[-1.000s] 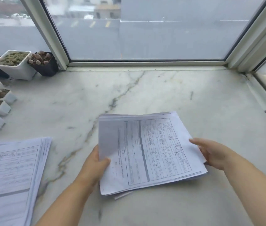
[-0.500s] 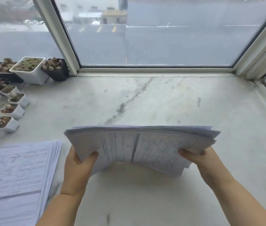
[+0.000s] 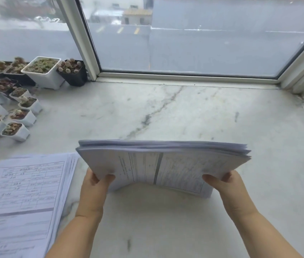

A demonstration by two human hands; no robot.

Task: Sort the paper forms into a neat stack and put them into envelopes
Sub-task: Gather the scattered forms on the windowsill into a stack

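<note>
The left hand [image 3: 93, 187] and right hand [image 3: 225, 187], fingers curled round the side edges, hold the sheaf of forms [image 3: 163, 164] on edge over the marble sill [image 3: 184, 112] at six o'clock; its sagging middle could spill loose, uneven sheets.

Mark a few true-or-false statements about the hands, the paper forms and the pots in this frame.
1. Both hands grip one bundle of forms. True: left hand and right hand hold its lower corners.
2. The bundle lies flat on the marble sill. False: it stands tilted up on its lower edge.
3. A second stack of forms lies to the left. True.
4. All plant pots are white. False: one by the window frame is a black pot.
5. An envelope lies beside the bundle. False: none is visible.
</note>
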